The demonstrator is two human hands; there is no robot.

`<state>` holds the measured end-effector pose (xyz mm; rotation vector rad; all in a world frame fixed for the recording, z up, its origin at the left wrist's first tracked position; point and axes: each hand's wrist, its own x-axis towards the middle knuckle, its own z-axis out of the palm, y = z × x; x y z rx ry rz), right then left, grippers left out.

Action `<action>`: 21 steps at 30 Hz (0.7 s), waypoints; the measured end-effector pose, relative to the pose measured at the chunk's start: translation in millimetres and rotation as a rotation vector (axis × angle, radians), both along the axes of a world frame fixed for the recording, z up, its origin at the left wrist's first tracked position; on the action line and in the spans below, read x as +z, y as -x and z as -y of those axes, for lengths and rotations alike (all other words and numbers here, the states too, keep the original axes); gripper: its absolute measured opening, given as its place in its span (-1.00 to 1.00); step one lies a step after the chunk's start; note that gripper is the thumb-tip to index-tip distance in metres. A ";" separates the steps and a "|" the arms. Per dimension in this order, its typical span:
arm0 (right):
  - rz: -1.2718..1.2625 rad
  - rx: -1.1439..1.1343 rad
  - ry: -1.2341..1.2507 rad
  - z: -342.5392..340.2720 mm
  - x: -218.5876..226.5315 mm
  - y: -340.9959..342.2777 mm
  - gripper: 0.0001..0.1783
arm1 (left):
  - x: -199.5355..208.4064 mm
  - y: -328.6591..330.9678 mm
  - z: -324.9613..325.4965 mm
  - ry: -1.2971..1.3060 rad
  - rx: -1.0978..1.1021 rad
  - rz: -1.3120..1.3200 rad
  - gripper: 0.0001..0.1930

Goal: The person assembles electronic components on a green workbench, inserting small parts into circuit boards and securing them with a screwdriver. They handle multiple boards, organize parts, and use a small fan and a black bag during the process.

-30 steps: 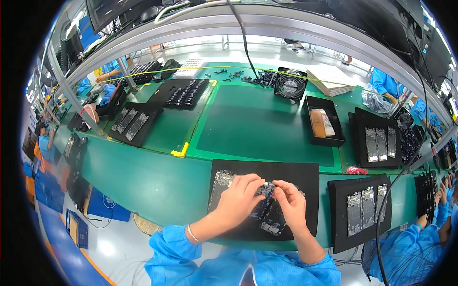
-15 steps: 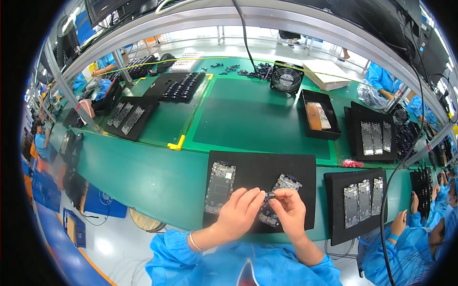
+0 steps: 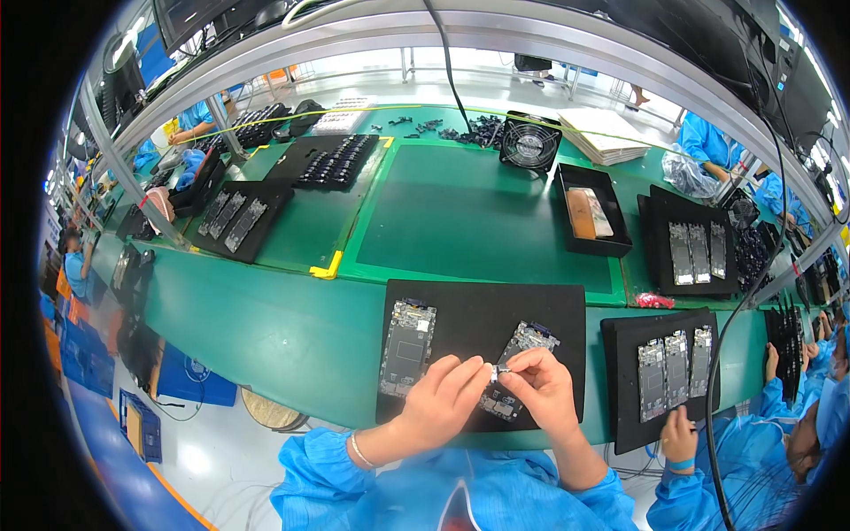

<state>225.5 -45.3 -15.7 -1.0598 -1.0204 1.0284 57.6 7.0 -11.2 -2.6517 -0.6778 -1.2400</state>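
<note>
Head: small part between fingers

Worn on the head, the camera peers down over the near bench. Its fisheye reaches the far floor.

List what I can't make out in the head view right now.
Head view, all:
Small part: too small, partly covered by left hand and right hand.
Slanted board: middle hidden behind the right hand.
Monitor: cut off by the top edge.
Dark pile: single pieces too small to tell apart.
</note>
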 end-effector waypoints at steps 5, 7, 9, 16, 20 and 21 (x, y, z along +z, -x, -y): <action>0.161 0.050 0.050 -17.7 0.0 -14.2 -0.83 | 9.8 -6.7 -10.5 0.066 0.004 -0.025 -0.57; 0.212 -0.035 0.069 -29.7 -7.0 -20.3 -0.76 | 15.2 -17.7 -32.2 0.302 -0.010 -0.027 -0.53; 0.257 -0.165 0.021 -34.5 -9.4 -26.4 -0.72 | 16.1 -24.6 -60.7 0.527 0.044 -0.102 -0.49; 0.275 -0.489 0.180 14.8 -68.6 -83.3 -0.76 | -5.6 -76.8 -75.2 0.442 -0.213 -0.236 -0.23; 0.527 -0.485 0.192 11.8 -57.5 -76.8 -0.73 | -30.8 -97.1 -66.6 0.612 -0.260 -0.377 -0.38; 0.441 -0.455 0.206 9.5 -55.8 -77.9 -0.73 | -23.1 -96.5 -64.5 0.695 -0.251 -0.350 -0.42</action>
